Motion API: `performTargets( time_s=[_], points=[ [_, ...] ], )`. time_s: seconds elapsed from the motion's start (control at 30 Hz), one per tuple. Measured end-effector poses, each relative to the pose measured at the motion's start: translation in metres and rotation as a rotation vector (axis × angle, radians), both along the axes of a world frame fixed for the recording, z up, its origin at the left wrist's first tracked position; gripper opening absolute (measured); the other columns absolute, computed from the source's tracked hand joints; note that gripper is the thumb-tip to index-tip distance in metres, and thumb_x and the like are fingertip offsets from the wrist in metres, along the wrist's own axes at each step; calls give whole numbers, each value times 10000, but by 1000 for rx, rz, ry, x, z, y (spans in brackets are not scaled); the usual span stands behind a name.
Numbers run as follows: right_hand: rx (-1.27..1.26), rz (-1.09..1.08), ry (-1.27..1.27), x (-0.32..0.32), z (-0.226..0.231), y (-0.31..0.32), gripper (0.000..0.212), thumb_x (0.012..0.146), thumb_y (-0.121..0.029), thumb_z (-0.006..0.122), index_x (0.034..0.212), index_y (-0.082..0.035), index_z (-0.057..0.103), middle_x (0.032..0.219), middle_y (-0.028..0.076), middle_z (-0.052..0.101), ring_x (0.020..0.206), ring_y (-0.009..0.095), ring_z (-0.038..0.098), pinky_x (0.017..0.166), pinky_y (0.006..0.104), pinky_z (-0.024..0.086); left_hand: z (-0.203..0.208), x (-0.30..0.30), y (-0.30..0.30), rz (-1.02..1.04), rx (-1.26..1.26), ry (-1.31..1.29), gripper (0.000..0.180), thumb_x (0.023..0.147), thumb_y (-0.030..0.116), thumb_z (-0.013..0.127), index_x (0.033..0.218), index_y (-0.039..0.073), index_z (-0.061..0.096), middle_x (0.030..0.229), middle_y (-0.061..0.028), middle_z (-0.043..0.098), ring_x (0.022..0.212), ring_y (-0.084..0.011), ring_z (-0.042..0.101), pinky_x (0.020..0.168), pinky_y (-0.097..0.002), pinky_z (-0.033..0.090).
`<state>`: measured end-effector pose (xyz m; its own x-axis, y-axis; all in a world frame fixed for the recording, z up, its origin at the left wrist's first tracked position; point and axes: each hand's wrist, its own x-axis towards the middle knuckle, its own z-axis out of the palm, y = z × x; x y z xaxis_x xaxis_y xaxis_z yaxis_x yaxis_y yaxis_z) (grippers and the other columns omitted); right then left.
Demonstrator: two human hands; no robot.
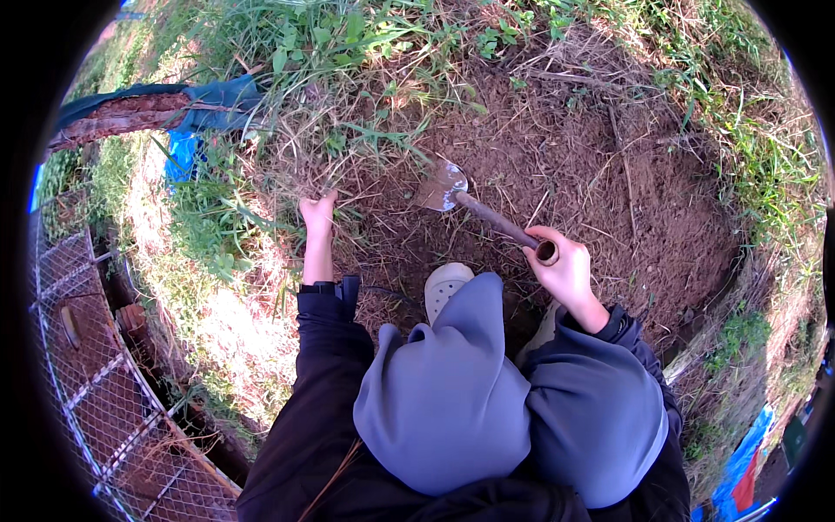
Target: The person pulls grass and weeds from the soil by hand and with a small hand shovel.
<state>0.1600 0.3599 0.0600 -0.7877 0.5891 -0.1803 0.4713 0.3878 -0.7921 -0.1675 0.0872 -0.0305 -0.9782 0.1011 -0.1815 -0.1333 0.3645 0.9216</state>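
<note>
My right hand (565,271) is wrapped round the brown, hollow-ended handle of a trowel (497,217). Its flat blade points away to the upper left and rests at the soil, with pale scuffed marks near the neck. To the left, my left hand (319,211) is closed on a clump of grass (304,178), dry and tangled, at the edge of the weeds. The clump partly hides my fingertips. Loose brown soil (557,148) strewn with dry stalks lies beyond the trowel.
Green weeds (322,43) grow along the far side. A log (130,117) partly wrapped in dark blue-green cloth juts in at left, above a blue plastic scrap (181,158). Wire mesh (96,383) stands at lower left. A pale clog (445,287) is just below the trowel.
</note>
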Motion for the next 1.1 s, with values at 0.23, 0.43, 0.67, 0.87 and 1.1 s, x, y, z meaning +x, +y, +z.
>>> performTargets(
  time_s=[0.23, 0.43, 0.67, 0.87, 1.1],
  points=[
    [-43, -67, 7, 12, -3, 7, 250, 704, -133, 712, 945, -106, 651, 686, 83, 636, 618, 206, 628, 581, 295, 495, 1, 59, -20, 169, 69, -249, 276, 662, 31, 646, 906, -33, 534, 763, -76, 594, 669, -152, 558, 620, -273, 436],
    [-69, -102, -12, 11, -12, 7, 247, 702, -165, 716, 938, -129, 654, 658, 100, 632, 626, 257, 647, 582, 318, 505, 64, 94, -9, 342, 81, -323, 150, 731, 82, 574, 590, 36, 551, 599, -7, 525, 539, -107, 469, 509, -254, 357],
    [-91, -79, -21, 3, -7, 0, 237, 709, -157, 706, 937, -125, 653, 662, 109, 631, 628, 257, 647, 585, 321, 505, 79, 78, -130, 515, 63, -86, 285, 703, 163, 663, 856, -67, 592, 845, -94, 594, 690, -165, 523, 632, -316, 459],
    [-74, -88, -13, 9, -8, 5, 232, 713, -160, 703, 937, -123, 653, 663, 102, 632, 630, 256, 648, 593, 325, 509, 186, 77, -66, 541, 245, 12, 243, 803, 114, 570, 973, -59, 584, 830, -114, 619, 641, -201, 589, 566, -306, 493],
    [-74, -95, 33, 11, -17, 2, 236, 712, -139, 705, 941, -107, 655, 676, 96, 637, 626, 206, 638, 597, 294, 500, 241, 83, -97, 229, -377, 591, 394, 823, 219, 545, 1125, -35, 525, 984, -159, 587, 856, -232, 578, 744, -346, 493]
  ],
)
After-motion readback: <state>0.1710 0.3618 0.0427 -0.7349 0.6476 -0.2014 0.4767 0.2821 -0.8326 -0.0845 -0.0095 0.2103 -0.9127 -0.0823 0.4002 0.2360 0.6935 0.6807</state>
